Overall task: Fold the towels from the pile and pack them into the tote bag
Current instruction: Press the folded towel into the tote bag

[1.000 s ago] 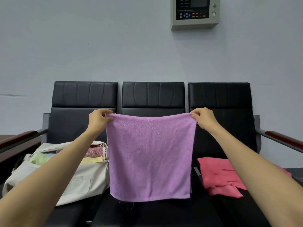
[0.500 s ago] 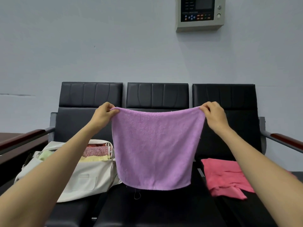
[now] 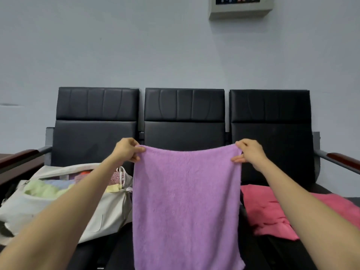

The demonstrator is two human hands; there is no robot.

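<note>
A purple towel [image 3: 185, 201] hangs spread in front of the middle seat. My left hand [image 3: 127, 150] pinches its top left corner and my right hand [image 3: 250, 153] pinches its top right corner. The towel's lower edge runs out of the bottom of the view. A cream tote bag [image 3: 101, 215] lies open on the left seat, with several folded towels [image 3: 44, 190] in green, yellow, blue and pink inside. A pink towel [image 3: 272, 209] lies crumpled on the right seat, partly behind my right forearm.
A black three-seat bench [image 3: 184, 106] stands against a pale wall, with wooden armrests at the left [image 3: 17, 155] and right [image 3: 344, 159]. A control panel [image 3: 240, 6] is mounted on the wall above the bench.
Both hands have lowered and the view has tilted down. The purple towel now hangs lower and closer, its bottom edge past the frame. The grip on both corners is unchanged.
</note>
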